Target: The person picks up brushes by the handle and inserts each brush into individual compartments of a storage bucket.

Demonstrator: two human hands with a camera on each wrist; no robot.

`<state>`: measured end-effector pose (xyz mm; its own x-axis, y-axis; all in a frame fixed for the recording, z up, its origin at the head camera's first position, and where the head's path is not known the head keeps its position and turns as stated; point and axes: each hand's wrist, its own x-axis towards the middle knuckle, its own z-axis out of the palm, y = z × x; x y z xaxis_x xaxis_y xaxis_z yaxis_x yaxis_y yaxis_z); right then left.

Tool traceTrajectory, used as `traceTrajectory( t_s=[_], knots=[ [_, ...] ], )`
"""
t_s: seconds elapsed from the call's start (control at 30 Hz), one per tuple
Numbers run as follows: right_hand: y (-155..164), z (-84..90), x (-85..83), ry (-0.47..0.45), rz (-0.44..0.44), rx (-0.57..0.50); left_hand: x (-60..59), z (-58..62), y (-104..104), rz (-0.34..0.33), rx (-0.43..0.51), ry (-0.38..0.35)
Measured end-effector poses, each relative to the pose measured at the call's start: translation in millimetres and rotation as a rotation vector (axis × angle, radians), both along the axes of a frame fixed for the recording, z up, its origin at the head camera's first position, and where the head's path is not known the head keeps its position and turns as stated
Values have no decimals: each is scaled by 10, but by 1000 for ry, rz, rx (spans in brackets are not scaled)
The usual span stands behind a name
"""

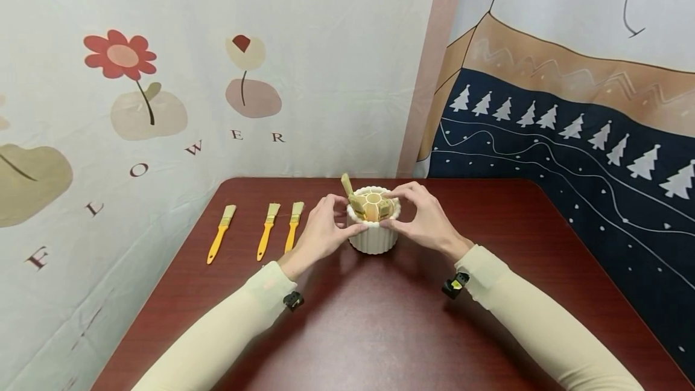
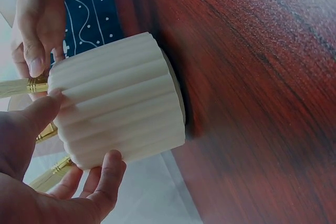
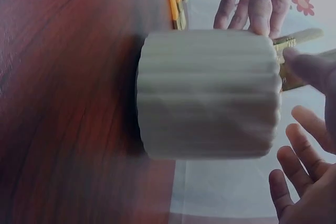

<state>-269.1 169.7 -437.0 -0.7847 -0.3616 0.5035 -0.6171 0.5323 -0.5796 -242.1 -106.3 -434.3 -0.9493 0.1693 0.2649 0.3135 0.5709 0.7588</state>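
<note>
Dark red wood makes up the surface (image 1: 380, 330), which fills the lower half of the head view and meets two hanging cloths at its far edge: a pale cloth (image 1: 217, 47) printed with flowers and letters on the left, and a dark blue cloth (image 1: 570, 155) with white trees on the right. Two arms in cream sleeves reach in from the near edge toward a white ribbed pot (image 1: 373, 235) that stands upright near the far middle of the surface. The left hand (image 1: 320, 234) rests against the pot's left side, its thumb lying along the rim and its fingers (image 2: 107, 179) curled loosely round the ribbed wall. The right hand (image 1: 426, 219) is at the pot's right side, thumb and fingers (image 1: 404, 190) arched over the rim and touching it; whether they pinch anything inside cannot be told. Inside the pot sit brushes with gold bands, one brush (image 1: 350, 193) tilting up and out over the left rim with its bristles uppermost. Well to the left of the pot, three yellow-handled brushes (image 1: 266, 231) lie side by side on the surface, apart from each other, bristles pointing away from the person.
</note>
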Motion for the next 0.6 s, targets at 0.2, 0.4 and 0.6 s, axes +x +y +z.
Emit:
traceTrajectory(
  t_s=[0.2, 0.4, 0.6],
  knots=[
    [50, -37, -76, -75, 15, 25, 5, 4, -1, -4, 1, -1],
    [87, -58, -156, -165, 42, 61, 1, 2, -9, -4, -8, 11],
    [105, -63, -200, -238, 34, 111, -3, 10, -11, -7, -7, 10]
  ],
)
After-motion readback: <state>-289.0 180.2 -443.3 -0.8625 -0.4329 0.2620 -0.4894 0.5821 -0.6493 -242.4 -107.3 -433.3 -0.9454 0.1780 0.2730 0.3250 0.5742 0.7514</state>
